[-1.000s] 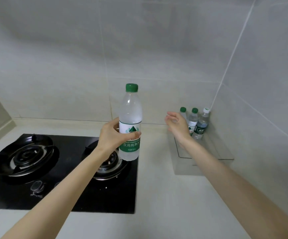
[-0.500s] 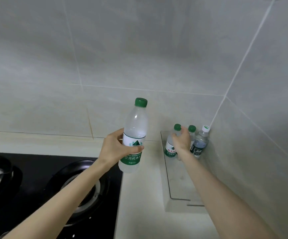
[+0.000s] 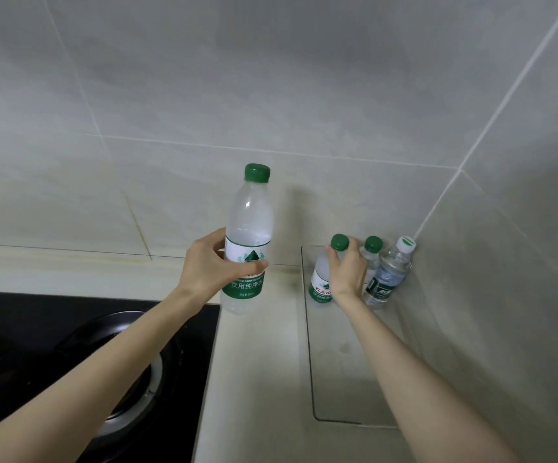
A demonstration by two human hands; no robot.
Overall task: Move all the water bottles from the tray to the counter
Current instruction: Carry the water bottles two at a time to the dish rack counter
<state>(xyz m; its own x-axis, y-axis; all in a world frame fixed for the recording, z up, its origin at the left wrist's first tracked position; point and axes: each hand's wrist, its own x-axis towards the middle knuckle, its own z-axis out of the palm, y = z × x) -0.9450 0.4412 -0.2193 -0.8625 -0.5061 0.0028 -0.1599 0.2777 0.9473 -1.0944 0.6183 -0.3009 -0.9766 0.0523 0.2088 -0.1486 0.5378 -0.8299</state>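
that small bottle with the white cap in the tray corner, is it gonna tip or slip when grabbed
The white-capped bottle looks tall and narrow, so a sideways nudge may tip it. Its clear plastic probably flexes under a squeeze. Wedged against the wall beside the green-capped bottle, it is likely awkward to grip fully.

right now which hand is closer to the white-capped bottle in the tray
Right. The right hand sits just left of the white-capped bottle, on a neighbouring bottle; the left hand is far left, holding the large bottle.

A single head-worn wide-angle view looks forward and down from above the worktop (image 3: pixel 257 362) toward the tiled wall corner (image 3: pixel 451 175). It sits close: both forearms reach in from the bottom edge, the hob (image 3: pixel 70 345) at lower left, the tray (image 3: pixel 354 379) at right.
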